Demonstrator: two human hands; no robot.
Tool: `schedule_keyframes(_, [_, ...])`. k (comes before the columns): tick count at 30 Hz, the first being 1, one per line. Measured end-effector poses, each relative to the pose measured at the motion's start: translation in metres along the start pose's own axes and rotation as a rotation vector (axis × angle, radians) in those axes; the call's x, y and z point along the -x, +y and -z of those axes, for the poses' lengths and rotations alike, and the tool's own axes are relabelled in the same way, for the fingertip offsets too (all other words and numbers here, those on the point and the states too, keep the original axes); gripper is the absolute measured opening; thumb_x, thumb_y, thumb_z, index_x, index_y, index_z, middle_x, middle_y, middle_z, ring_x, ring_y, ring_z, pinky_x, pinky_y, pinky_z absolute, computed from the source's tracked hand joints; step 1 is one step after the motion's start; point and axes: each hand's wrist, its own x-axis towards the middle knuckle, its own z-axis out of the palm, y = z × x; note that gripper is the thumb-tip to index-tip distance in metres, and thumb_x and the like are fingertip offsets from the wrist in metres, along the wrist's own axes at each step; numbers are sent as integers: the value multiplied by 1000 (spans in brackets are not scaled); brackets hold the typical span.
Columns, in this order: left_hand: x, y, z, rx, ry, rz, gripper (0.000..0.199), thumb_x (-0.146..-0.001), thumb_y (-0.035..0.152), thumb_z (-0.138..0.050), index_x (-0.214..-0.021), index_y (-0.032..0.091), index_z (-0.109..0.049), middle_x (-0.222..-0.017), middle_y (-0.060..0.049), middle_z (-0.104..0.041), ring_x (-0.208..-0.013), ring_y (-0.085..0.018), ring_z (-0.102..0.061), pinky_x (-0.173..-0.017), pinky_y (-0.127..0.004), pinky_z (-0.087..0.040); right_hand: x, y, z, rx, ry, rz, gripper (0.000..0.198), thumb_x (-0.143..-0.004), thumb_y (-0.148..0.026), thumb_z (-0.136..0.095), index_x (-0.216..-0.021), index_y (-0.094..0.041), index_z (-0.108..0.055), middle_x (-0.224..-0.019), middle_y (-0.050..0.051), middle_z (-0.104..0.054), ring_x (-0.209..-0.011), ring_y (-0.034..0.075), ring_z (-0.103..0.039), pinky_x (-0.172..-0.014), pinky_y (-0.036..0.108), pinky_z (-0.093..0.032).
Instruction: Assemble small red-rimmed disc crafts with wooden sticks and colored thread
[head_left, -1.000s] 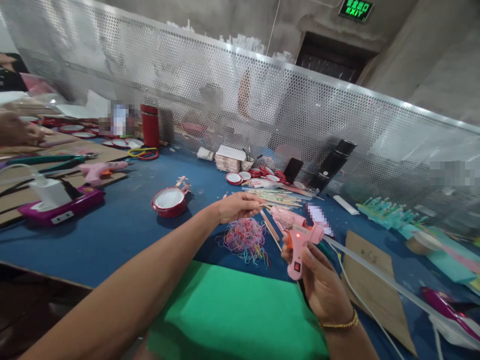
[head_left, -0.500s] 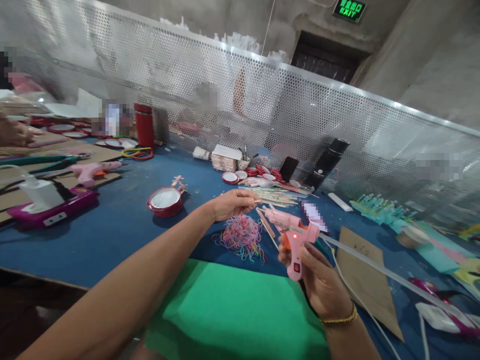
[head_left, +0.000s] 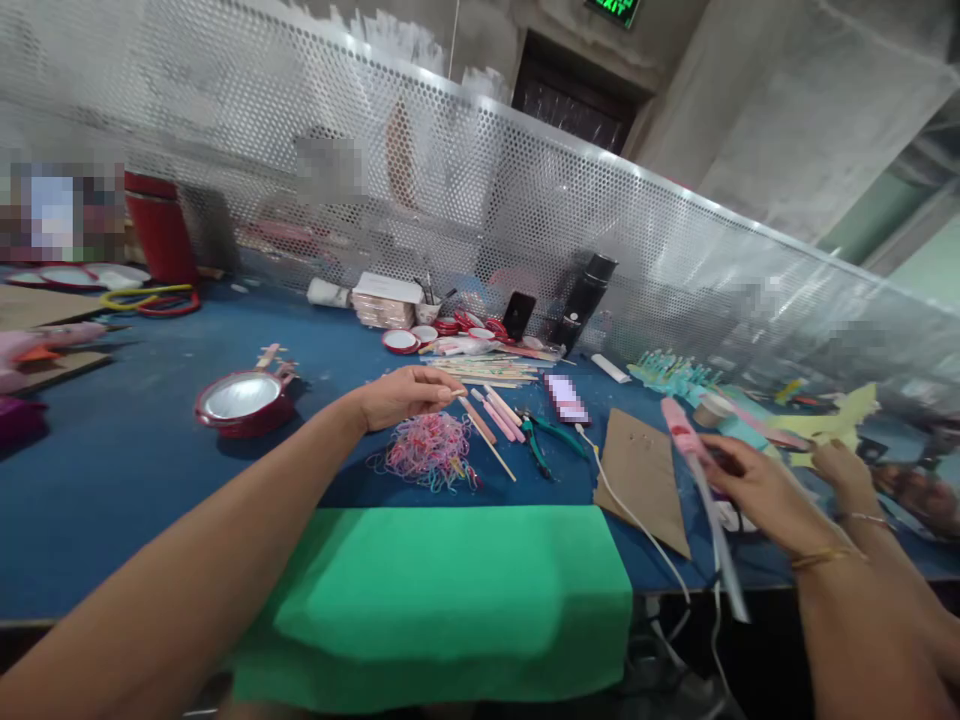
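My left hand (head_left: 411,396) is closed in a pinch on a small pale piece, too small to make out, just above a tangle of pink and blue strings (head_left: 431,448). Below its fingertips lie a thin wooden stick (head_left: 493,452) and several pink sticks (head_left: 501,415). Out to the right, my right hand (head_left: 757,490) is wrapped around a pink glue gun (head_left: 681,428), which is tilted and blurred. A long translucent glue stick (head_left: 721,545) trails from the gun's back. Green cloth (head_left: 457,590) covers my lap.
A red-rimmed round piece (head_left: 244,400) sits at left. Green-handled pliers (head_left: 536,445), a phone (head_left: 566,398), brown cardboard (head_left: 645,480) and a white cable (head_left: 630,510) lie centre-right. Another person's hand (head_left: 840,468) is beside a yellow sheet (head_left: 847,415). A perforated metal screen (head_left: 450,200) stands behind.
My right hand has carried the glue gun away from the left hand, rightwards, and turned it. My left hand keeps its pinch over the strings. The view has swung right.
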Motion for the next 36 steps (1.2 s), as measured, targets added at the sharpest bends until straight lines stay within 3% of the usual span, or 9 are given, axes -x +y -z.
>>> schedule_keyframes(4, [5, 1, -2, 17, -6, 14, 33, -58, 28, -85, -85, 12, -77, -66, -2, -61, -59, -7, -48, -53, -19, -38, -21, 37, -22, 284, -61, 87, 48, -69, -55, -63, -99, -20, -74, -105, 15, -73, -93, 31, -66, -86, 45, -52])
schedule_keyframes(8, [7, 2, 0, 18, -6, 32, 32, -57, 27, -85, -85, 13, -77, -69, -3, -63, -59, -7, -48, -54, -19, -39, -30, 50, -44, 480, -88, 92, 42, -73, -47, -53, -96, -20, -76, -102, 16, -74, -97, 32, -67, -89, 43, -50])
schedule_keyframes(16, [9, 5, 2, -30, -36, 34, 29, -60, 26, -82, -86, 14, -77, -68, -2, -62, -59, -8, -49, -56, -20, -39, -31, 54, -37, 610, -71, 97, 51, -70, -53, -58, -106, -19, -72, -109, 16, -72, -102, 36, -65, -90, 48, -49])
schedule_keyframes(20, [10, 4, -1, -24, -75, 15, 28, -58, 26, -83, -82, 13, -77, -67, -2, -62, -60, -8, -48, -55, -20, -38, -21, -5, -47, 561, 172, 276, 51, -80, -53, -50, -114, -20, -68, -117, 17, -68, -107, 37, -61, -96, 53, -44])
schedule_keyframes(24, [12, 5, 6, -9, -48, -2, 29, -59, 26, -83, -83, 13, -77, -68, -2, -63, -59, -7, -49, -55, -20, -37, -5, -100, -83, 278, 162, 460, 43, -84, -53, -55, -115, -25, -68, -115, 10, -69, -109, 31, -60, -99, 49, -42])
schedule_keyframes(27, [16, 11, 16, 76, 34, -51, 28, -59, 24, -84, -83, 13, -76, -70, -2, -64, -62, -7, -51, -59, -20, -41, 7, -163, -121, 136, 16, 575, 36, -87, -46, -57, -114, -25, -68, -113, 8, -70, -106, 27, -61, -97, 44, -43])
schedule_keyframes(30, [22, 19, 25, 124, 119, -142, 27, -58, 22, -85, -81, 13, -75, -72, -2, -66, -64, -7, -54, -61, -20, -43, 17, -207, -160, 153, -274, 660, 28, -90, -36, -56, -111, -26, -70, -111, 6, -72, -103, 25, -62, -94, 40, -45])
schedule_keyframes(34, [27, 27, 30, 125, 150, -188, 28, -57, 20, -86, -81, 12, -74, -73, -2, -67, -64, -6, -56, -59, -19, -43, 11, -239, -196, 279, -443, 698, 25, -90, -32, -56, -107, -25, -73, -106, 5, -74, -101, 23, -64, -95, 37, -44])
schedule_keyframes(36, [28, 28, 32, 134, 152, -201, 29, -58, 20, -85, -83, 12, -74, -69, -1, -66, -61, -6, -55, -58, -18, -42, -2, -244, -204, 314, -431, 679, 26, -89, -30, -55, -107, -24, -73, -108, 5, -74, -103, 22, -64, -95, 35, -44])
